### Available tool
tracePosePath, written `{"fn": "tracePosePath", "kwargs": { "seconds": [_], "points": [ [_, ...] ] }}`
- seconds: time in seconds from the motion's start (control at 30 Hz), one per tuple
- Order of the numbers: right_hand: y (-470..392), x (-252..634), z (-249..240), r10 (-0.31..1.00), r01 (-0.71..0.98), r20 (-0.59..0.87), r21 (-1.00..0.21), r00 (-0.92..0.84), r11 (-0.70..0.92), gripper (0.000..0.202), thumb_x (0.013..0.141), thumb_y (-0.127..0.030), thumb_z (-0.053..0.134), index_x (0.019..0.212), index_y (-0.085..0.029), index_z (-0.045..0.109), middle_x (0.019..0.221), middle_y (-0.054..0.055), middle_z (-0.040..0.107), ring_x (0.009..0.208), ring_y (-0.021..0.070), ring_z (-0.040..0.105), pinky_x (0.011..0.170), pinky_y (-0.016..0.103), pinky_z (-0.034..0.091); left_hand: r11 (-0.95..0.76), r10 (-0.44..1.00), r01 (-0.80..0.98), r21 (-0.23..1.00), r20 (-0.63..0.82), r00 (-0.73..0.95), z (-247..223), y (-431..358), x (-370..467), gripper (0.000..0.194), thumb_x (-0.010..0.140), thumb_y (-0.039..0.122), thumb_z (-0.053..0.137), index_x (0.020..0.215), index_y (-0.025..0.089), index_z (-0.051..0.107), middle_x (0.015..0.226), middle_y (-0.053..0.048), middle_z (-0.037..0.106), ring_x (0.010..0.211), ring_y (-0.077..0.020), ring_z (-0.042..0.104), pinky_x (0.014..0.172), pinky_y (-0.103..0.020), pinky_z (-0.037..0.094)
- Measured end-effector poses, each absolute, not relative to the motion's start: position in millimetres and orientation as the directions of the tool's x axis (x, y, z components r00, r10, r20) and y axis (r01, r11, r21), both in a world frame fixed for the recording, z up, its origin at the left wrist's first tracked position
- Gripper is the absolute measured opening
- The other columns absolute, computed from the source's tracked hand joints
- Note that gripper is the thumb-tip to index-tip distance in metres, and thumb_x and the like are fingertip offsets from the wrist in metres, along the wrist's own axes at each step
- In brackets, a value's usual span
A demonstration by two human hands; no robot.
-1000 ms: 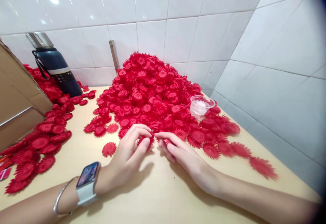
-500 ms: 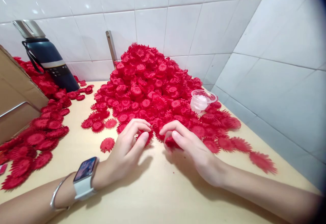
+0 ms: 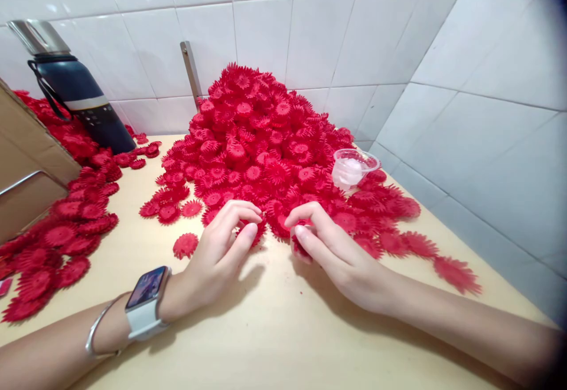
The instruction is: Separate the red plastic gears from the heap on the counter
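In the head view, my left hand (image 3: 222, 237), with a watch at its wrist, curls its fingers and thumb about a red fringed flower piece (image 3: 260, 231) at the front of the pile. Just across a small gap, my right hand (image 3: 333, 252) has its thumb and fingers bent around another red flower piece (image 3: 300, 250), mostly hidden under the hand. Behind both hands rises a tall heap of red flower pieces (image 3: 257, 142). One loose flower piece (image 3: 185, 245) lies left of my left hand.
A clear plastic cup (image 3: 353, 168) with something white inside rests on the heap's right side. At left stand a dark blue flask (image 3: 84, 97) and a cardboard box (image 3: 31, 165), with more red pieces (image 3: 62, 233) beside them. Tiled walls (image 3: 266, 35) bound the table (image 3: 283, 343).
The view has tilted slightly, so the scene sits a little higher. My right hand has shifted slightly right and its thumb and index finger are closer together. My left hand keeps nearly the same pose.
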State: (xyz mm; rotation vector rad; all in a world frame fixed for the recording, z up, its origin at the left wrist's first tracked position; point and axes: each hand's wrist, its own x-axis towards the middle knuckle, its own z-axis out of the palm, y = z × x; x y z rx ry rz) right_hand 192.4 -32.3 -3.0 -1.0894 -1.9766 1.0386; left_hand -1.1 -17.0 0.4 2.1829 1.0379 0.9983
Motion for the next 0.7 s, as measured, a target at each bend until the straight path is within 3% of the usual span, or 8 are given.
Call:
{"fn": "tracePosePath", "kwargs": {
  "seconds": [0.17, 0.33, 0.43, 0.53, 0.63, 0.7],
  "points": [
    [-30.3, 192.3, -2.1, 0.820, 0.310, 0.161, -0.872, -0.550, 0.379, 0.023, 0.092, -0.019, 0.029, 0.114, -0.025, 0.032, 0.101, 0.005, 0.049, 0.095, 0.0157, 0.049, 0.084, 0.035, 0.039, -0.573, 0.807, 0.423, 0.702, 0.393, 0.440, -0.5, -16.9, -1.4, 0.017, 0.091, 0.020, 0.033, 0.092, 0.018, 0.050, 0.099, -0.003, 0.051, 0.091, -0.0120, 0.050, 0.080, -0.024, 0.039],
    [-32.0, 191.1, -6.2, 0.849, 0.321, 0.124, -0.890, -0.514, 0.325, 0.015, 0.093, -0.018, 0.025, 0.104, -0.023, 0.033, 0.075, -0.001, 0.044, 0.066, 0.0129, 0.045, 0.063, 0.030, 0.040, -0.574, 0.806, 0.421, 0.702, 0.395, 0.441, -0.3, -17.4, -1.4, 0.016, 0.091, 0.020, 0.034, 0.092, 0.018, 0.050, 0.098, -0.002, 0.051, 0.092, -0.0115, 0.050, 0.080, -0.023, 0.038],
    [-33.1, 191.6, -5.2, 0.880, 0.313, 0.075, -0.918, -0.468, 0.244, 0.009, 0.093, -0.024, 0.028, 0.089, -0.022, 0.036, 0.067, -0.003, 0.040, 0.058, 0.0112, 0.040, 0.056, 0.027, 0.036, -0.573, 0.806, 0.421, 0.704, 0.391, 0.444, -0.5, -17.8, -1.6, 0.017, 0.091, 0.020, 0.033, 0.092, 0.018, 0.050, 0.098, -0.002, 0.051, 0.092, -0.0116, 0.050, 0.080, -0.023, 0.039],
    [-33.0, 192.1, -3.0, 0.876, 0.193, 0.011, -0.974, -0.482, 0.118, 0.015, 0.094, -0.030, 0.024, 0.093, -0.023, 0.037, 0.063, -0.004, 0.043, 0.059, 0.0120, 0.042, 0.058, 0.028, 0.037, -0.576, 0.804, 0.419, 0.702, 0.393, 0.447, -0.9, -17.5, -1.7, 0.017, 0.091, 0.020, 0.033, 0.092, 0.018, 0.050, 0.098, -0.002, 0.051, 0.090, -0.0118, 0.050, 0.079, -0.023, 0.039],
    [-32.0, 192.2, -2.7, 0.864, 0.128, 0.023, -0.987, -0.503, 0.100, 0.018, 0.093, -0.028, 0.030, 0.110, -0.025, 0.034, 0.088, 0.002, 0.054, 0.079, 0.0143, 0.049, 0.073, 0.033, 0.039, -0.576, 0.803, 0.419, 0.702, 0.392, 0.448, -1.0, -16.8, -1.5, 0.017, 0.091, 0.021, 0.033, 0.091, 0.018, 0.050, 0.098, -0.003, 0.052, 0.090, -0.0129, 0.050, 0.079, -0.025, 0.039],
    [-31.2, 192.3, -4.3, 0.862, 0.139, 0.062, -0.979, -0.503, 0.151, 0.022, 0.093, -0.025, 0.031, 0.114, -0.026, 0.031, 0.103, 0.005, 0.051, 0.086, 0.0148, 0.049, 0.078, 0.034, 0.039, -0.570, 0.807, 0.423, 0.704, 0.384, 0.448, -0.7, -16.8, -1.4, 0.017, 0.091, 0.021, 0.033, 0.091, 0.018, 0.050, 0.098, -0.004, 0.052, 0.089, -0.0141, 0.051, 0.078, -0.026, 0.040]
  ]
}}
